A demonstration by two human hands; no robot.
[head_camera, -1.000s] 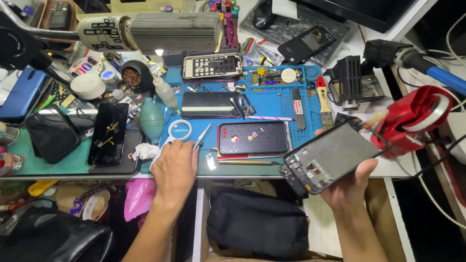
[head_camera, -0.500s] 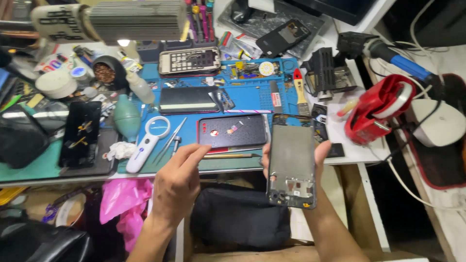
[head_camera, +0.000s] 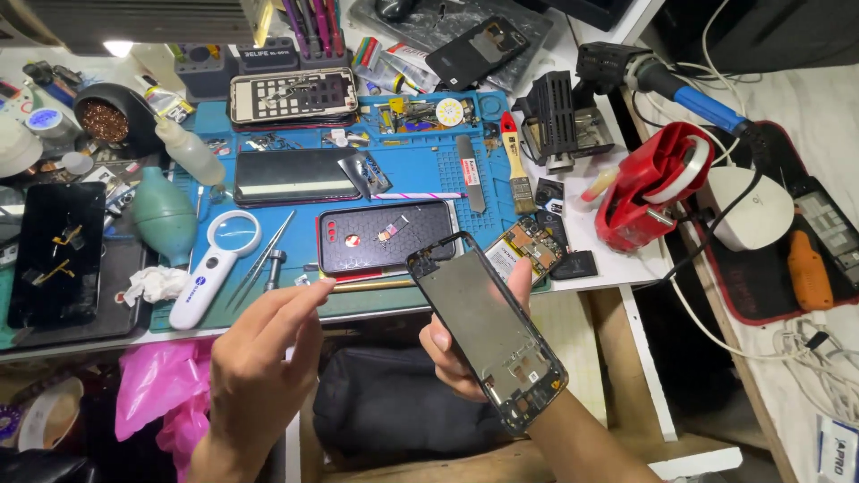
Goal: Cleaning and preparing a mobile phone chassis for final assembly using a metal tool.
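Now we have the phone frame (head_camera: 488, 331) lifted well off the surface (head_camera: 591, 268) and held over the gap in front of it, in our right hand (head_camera: 470, 344). A second ago it lay almost flat and sideways near the right edge of the blue mat (head_camera: 268, 125); since then we have swung it round so that its long side runs away from us, tilted, with the bare inner face up and the small parts at its lower end showing. Our right hand grips it from beneath, thumb on the near edge and fingers curled round the far edge.

Our left hand (head_camera: 264, 358) has come away from the tools on the mat and now hovers just left of the frame, empty, with thumb and forefinger drawn close together and not yet touching it. The tweezers (head_camera: 259, 259) and the white magnifier (head_camera: 215, 268) lie untouched behind it, beside the red-edged phone (head_camera: 385, 237) that rests face down.

We judge from this that the work has moved from the mat to the frame itself, with the pinching hand about to pick at its edge.
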